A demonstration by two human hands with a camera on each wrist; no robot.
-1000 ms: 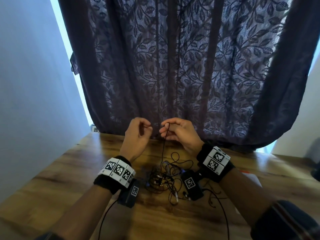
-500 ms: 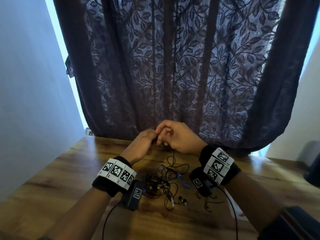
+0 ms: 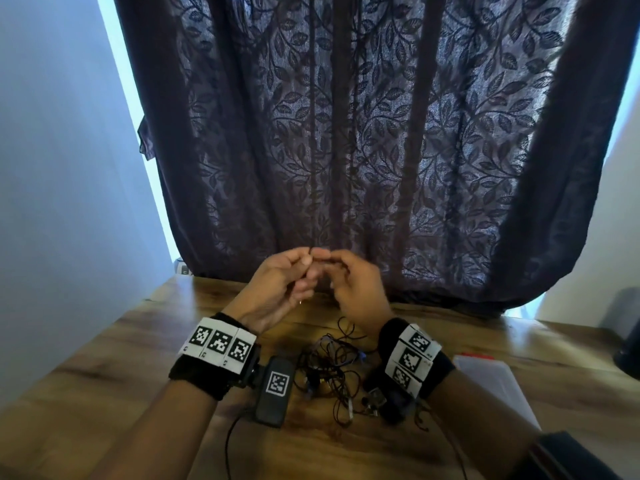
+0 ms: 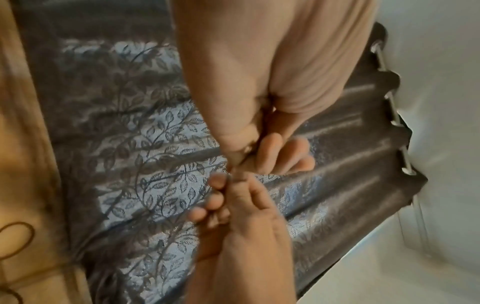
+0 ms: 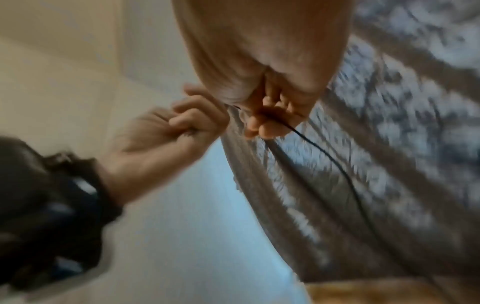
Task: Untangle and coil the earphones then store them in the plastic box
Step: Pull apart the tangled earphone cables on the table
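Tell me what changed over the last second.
The left hand and right hand, apart a second ago, came together and now pinch the earphone cable fingertip to fingertip. The tangled earphones stayed on the table; the plastic box is untouched.

Dark purple curtain (image 3: 363,150) with a woven leaf-and-vine pattern, paler where backlit. Warm brown wood-grain table (image 3: 104,368) with darker streaks. Black earphone cords (image 3: 332,368) in a tangle, with small blue parts among them. Black wristbands (image 3: 201,375) bearing white panels printed with black square-code markers. Black camera unit (image 3: 275,389) with one white-and-black marker. Translucent white plastic box (image 3: 498,386) with a red strip at its far edge. Pale bluish-white wall (image 3: 59,168).
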